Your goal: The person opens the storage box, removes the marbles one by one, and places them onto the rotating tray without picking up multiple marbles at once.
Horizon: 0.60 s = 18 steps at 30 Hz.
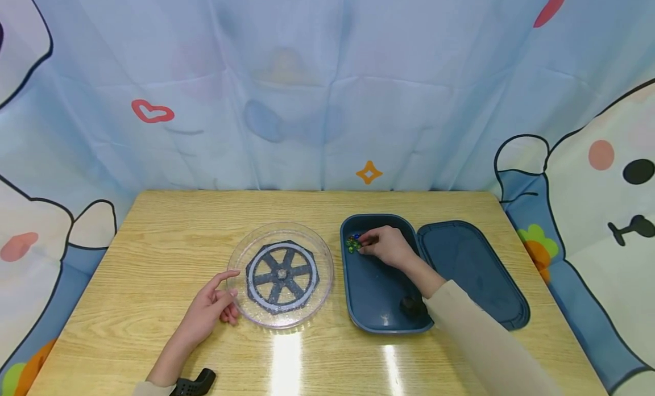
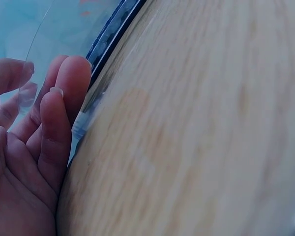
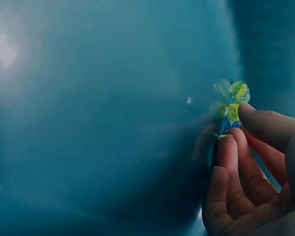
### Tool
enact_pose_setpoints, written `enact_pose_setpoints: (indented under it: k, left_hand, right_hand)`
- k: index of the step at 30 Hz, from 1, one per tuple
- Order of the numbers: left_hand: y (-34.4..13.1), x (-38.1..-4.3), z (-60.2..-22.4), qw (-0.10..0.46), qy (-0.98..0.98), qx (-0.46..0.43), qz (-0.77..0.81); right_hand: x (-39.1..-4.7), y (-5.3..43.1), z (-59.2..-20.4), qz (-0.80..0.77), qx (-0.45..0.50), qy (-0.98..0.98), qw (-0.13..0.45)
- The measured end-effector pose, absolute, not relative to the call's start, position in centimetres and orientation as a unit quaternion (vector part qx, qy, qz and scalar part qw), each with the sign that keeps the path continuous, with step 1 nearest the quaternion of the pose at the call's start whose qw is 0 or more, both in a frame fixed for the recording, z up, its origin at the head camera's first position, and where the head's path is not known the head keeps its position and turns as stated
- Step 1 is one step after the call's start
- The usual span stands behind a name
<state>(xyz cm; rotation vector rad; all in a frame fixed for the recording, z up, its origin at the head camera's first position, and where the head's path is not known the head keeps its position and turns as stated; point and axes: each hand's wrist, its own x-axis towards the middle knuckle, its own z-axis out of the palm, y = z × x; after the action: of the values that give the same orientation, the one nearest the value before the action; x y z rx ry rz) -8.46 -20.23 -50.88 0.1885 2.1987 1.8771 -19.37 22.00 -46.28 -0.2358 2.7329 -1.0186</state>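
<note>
Right hand [image 1: 387, 246] at marbles [image 1: 352, 244], lid [image 1: 468, 259] beside tray [image 1: 372, 296]

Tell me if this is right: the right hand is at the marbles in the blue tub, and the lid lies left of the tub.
Wrong side: the lid lies right of the tub, as the head view shows. The right hand is indeed at the marbles.

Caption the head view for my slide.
Right hand at marbles in a blue box, left hand at a clear round plate.
</note>
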Motion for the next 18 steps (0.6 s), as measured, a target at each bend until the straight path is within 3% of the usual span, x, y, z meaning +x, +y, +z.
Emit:
enact_pose_setpoints:
  k: [18]
  left_hand:
    - [-20.20, -8.42, -50.90, 0.121, 0.748, 0.066, 0.649]
  right_hand:
    - [-19.94, 21.46, -47.16, -0.302, -0.096, 0.943, 0.097]
